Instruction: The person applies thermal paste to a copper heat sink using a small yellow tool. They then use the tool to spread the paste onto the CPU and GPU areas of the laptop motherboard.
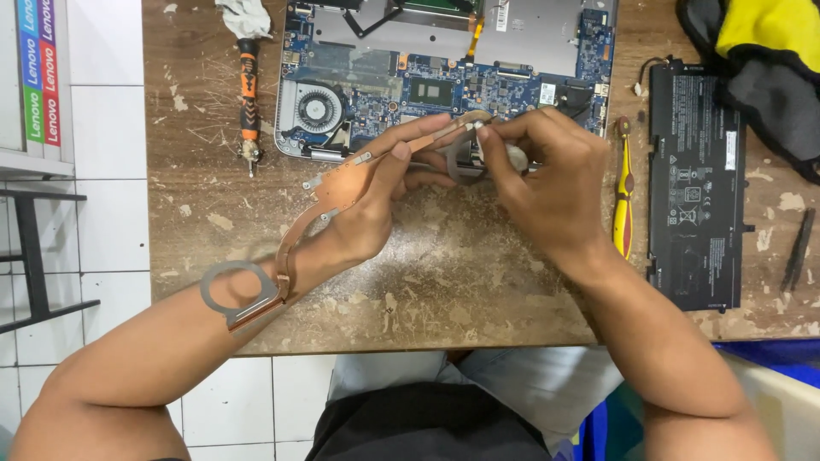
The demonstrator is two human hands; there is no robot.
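Copper heat pipe (329,201) lies across the left hand (376,205), its long axis running from 7 o'clock to 1 o'clock above the worn worktop (444,282). Left fingers close around it. The right hand (547,183), at 3 o'clock, pinches its upper end, beside the open laptop (444,77).

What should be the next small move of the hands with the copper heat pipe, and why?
Probably keep the left hand steady on the copper heat pipe while the right hand goes on wiping its plate end with the small white wad. Both hands meet there, above the open laptop board.
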